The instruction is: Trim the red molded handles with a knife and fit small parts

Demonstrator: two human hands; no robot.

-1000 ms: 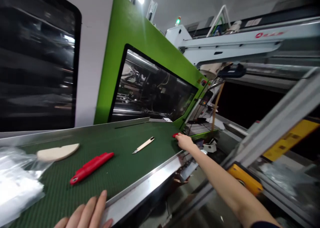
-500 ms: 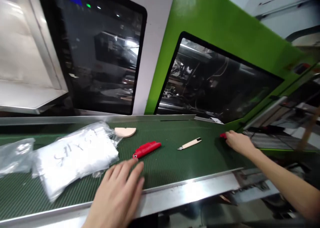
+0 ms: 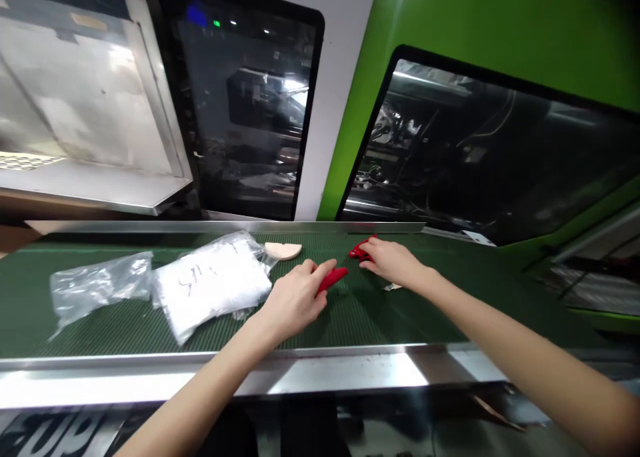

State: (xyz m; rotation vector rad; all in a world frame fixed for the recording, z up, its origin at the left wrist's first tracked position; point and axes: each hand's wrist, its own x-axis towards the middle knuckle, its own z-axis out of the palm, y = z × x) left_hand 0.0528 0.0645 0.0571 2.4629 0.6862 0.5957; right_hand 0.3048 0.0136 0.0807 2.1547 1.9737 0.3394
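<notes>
Covering most of two red parts, the left hand (image 3: 295, 298) grips one (image 3: 333, 277), the right hand (image 3: 395, 262) the other (image 3: 361, 248).

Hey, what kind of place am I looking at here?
Probably a factory floor, at a moulding or similar production machine. A green conveyor belt with steel rails runs past a green machine housing with dark windows, and bagged parts lie on the belt.

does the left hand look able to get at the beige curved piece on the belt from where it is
Probably yes. The left hand rests on a red tool, and the beige curved piece lies just beyond it on the green belt, with nothing between; the plastic bag sits alongside.
</notes>
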